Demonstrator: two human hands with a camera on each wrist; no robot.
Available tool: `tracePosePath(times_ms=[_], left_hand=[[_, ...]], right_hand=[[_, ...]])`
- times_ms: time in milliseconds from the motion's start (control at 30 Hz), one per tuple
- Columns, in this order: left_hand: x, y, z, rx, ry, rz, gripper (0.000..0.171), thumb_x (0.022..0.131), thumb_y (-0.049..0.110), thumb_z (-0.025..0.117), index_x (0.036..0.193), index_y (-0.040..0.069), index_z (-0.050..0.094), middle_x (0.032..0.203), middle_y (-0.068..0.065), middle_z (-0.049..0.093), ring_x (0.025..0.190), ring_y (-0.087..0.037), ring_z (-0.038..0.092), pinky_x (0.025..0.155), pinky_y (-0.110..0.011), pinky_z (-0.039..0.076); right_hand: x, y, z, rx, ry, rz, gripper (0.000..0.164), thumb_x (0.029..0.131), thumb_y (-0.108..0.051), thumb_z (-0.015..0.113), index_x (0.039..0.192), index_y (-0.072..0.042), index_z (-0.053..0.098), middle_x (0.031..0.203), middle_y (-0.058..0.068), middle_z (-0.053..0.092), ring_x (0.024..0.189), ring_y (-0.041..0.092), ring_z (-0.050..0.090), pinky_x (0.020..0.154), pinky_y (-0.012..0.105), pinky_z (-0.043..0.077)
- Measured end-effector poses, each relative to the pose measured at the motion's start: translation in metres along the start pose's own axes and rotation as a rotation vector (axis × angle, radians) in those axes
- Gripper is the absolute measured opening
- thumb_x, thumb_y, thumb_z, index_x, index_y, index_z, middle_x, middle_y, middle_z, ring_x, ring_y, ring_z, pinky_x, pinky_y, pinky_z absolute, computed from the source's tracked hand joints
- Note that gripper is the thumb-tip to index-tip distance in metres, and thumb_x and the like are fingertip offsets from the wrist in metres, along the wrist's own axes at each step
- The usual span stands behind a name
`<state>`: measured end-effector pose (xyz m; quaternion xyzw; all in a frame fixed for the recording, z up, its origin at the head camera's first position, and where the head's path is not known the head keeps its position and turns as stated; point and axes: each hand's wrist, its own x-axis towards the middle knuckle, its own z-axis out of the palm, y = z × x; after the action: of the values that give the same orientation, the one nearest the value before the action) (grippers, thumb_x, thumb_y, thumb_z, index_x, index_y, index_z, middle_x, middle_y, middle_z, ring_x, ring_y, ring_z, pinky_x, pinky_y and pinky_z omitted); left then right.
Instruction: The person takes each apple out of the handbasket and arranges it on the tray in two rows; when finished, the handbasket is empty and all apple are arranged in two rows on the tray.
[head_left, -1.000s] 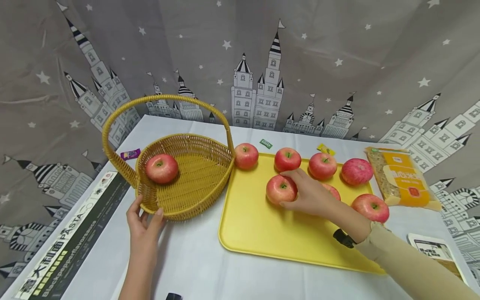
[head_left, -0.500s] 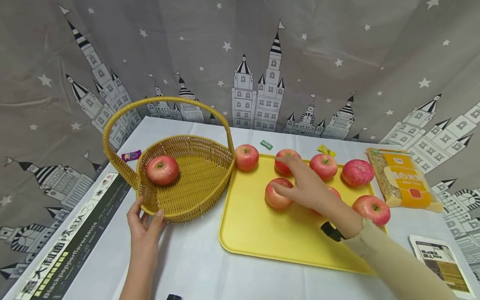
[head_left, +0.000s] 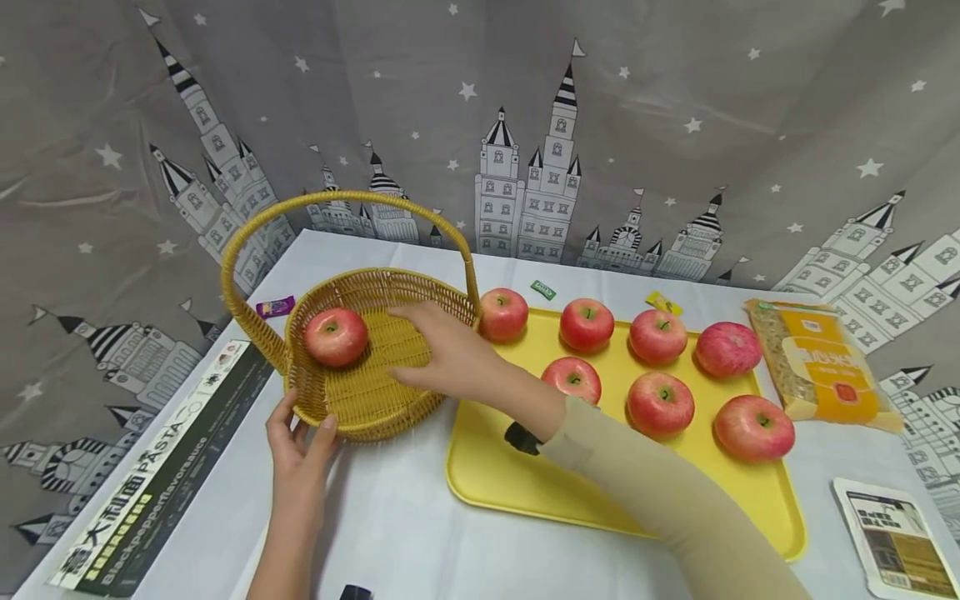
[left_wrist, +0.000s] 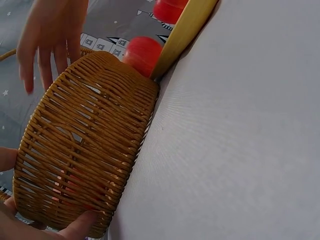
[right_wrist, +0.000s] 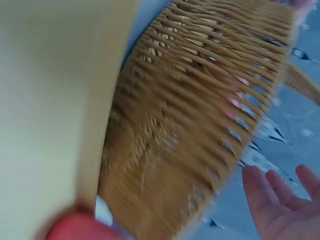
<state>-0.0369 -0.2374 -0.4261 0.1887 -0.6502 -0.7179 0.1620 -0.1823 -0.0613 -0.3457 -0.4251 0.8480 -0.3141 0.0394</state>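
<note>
My left hand [head_left: 300, 450] grips the near-left rim of a woven yellow basket [head_left: 405, 421] with an arched handle. Its thumb [left_wrist: 82, 225] presses the outer wall in the left wrist view, while other fingers reach the rim. One red apple [head_left: 336, 337] lies inside the basket on the left. Above the basket's right part is my right hand [head_left: 453, 354], fingers apart and holding nothing. In the right wrist view those fingers [right_wrist: 260, 192] stand spread beside the basket wall. Several red apples, among them one nearest the basket [head_left: 503, 315] and one nearer the front [head_left: 572, 381], are on the yellow tray [head_left: 540, 492].
A long pasta box [head_left: 165, 467] lies along the left edge. Small wrapped candies, purple [head_left: 275, 307], green [head_left: 543, 289] and yellow [head_left: 663, 302], lie toward the back. Right of the tray are an orange-labelled food bag [head_left: 821, 362] and a white-edged packet [head_left: 896, 537].
My right hand has left the apple it touched on the tray and moved left over the basket with nothing in it. That apple stays on the tray. My left hand keeps its grip.
</note>
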Motion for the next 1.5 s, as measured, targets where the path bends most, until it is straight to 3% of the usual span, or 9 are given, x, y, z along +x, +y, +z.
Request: tracePosePath(times_ms=[267, 467, 567, 733, 933, 1133, 1333, 1500], left_hand=[[0.0, -0.002, 0.002, -0.02, -0.006, 0.029, 0.065, 0.099, 0.009, 0.051, 0.151, 0.013, 0.012, 0.156, -0.005, 0.004, 0.142, -0.028, 0.015, 0.091, -0.01, 0.044], [0.0, -0.002, 0.0, -0.032, -0.014, 0.043, 0.065, 0.099, 0.007, 0.05, 0.151, 0.013, 0.011, 0.155, -0.005, 0.004, 0.142, -0.029, 0.015, 0.089, -0.009, 0.044], [0.0, -0.002, 0.0, -0.045, -0.016, 0.048, 0.065, 0.099, 0.007, 0.05, 0.151, 0.012, 0.011, 0.155, -0.005, 0.004, 0.141, -0.03, 0.016, 0.089, -0.01, 0.045], [-0.001, -0.003, 0.0, -0.057, -0.013, 0.054, 0.065, 0.099, 0.006, 0.049, 0.151, 0.012, 0.011, 0.155, -0.006, 0.004, 0.141, -0.031, 0.016, 0.09, -0.01, 0.044], [-0.001, -0.003, 0.0, -0.043, -0.022, 0.063, 0.065, 0.099, 0.006, 0.049, 0.151, 0.012, 0.01, 0.155, -0.006, 0.003, 0.141, -0.031, 0.015, 0.091, -0.01, 0.044], [0.0, -0.002, -0.001, -0.048, -0.021, 0.061, 0.064, 0.099, 0.004, 0.048, 0.151, 0.012, 0.011, 0.155, -0.005, 0.003, 0.141, -0.03, 0.016, 0.091, -0.012, 0.045], [0.0, -0.002, 0.0, -0.024, -0.011, 0.041, 0.065, 0.1, 0.006, 0.049, 0.152, 0.015, 0.011, 0.156, -0.004, 0.003, 0.142, -0.028, 0.016, 0.093, -0.013, 0.044], [0.0, -0.002, -0.002, -0.02, -0.012, 0.035, 0.065, 0.1, 0.006, 0.049, 0.152, 0.015, 0.01, 0.157, -0.003, 0.002, 0.143, -0.028, 0.014, 0.092, -0.012, 0.044]], right_hand=[[0.06, 0.001, 0.048, -0.036, -0.044, 0.098, 0.083, 0.082, -0.045, 0.074, 0.147, -0.009, 0.036, 0.145, 0.008, 0.043, 0.133, 0.02, 0.04, 0.109, 0.031, 0.035], [0.092, -0.006, 0.073, -0.055, -0.089, 0.224, 0.096, 0.078, -0.053, 0.074, 0.153, -0.016, 0.027, 0.146, 0.006, 0.039, 0.13, 0.02, 0.043, 0.105, 0.032, 0.04], [0.103, -0.008, 0.083, -0.083, -0.118, 0.243, 0.099, 0.077, -0.054, 0.075, 0.154, -0.019, 0.023, 0.147, 0.005, 0.037, 0.128, 0.021, 0.044, 0.104, 0.032, 0.041], [0.105, -0.009, 0.09, -0.149, -0.127, 0.217, 0.086, 0.077, -0.047, 0.078, 0.145, -0.015, 0.038, 0.133, 0.005, 0.047, 0.114, 0.017, 0.052, 0.095, 0.026, 0.046], [0.082, -0.01, 0.071, -0.094, -0.064, 0.104, 0.083, 0.073, -0.039, 0.081, 0.14, -0.01, 0.044, 0.127, 0.007, 0.05, 0.108, 0.014, 0.053, 0.09, 0.022, 0.047], [0.033, -0.009, 0.019, -0.018, 0.008, 0.022, 0.087, 0.073, -0.041, 0.08, 0.145, -0.013, 0.041, 0.128, 0.007, 0.049, 0.109, 0.015, 0.052, 0.094, 0.028, 0.048], [-0.026, 0.009, -0.037, 0.01, 0.021, 0.09, 0.078, 0.074, -0.044, 0.078, 0.141, -0.022, 0.045, 0.126, -0.001, 0.048, 0.104, 0.012, 0.052, 0.088, 0.03, 0.05], [-0.062, 0.033, -0.06, 0.026, -0.044, 0.201, 0.073, 0.072, -0.042, 0.08, 0.135, -0.024, 0.048, 0.126, -0.005, 0.046, 0.102, 0.011, 0.052, 0.087, 0.031, 0.051]])
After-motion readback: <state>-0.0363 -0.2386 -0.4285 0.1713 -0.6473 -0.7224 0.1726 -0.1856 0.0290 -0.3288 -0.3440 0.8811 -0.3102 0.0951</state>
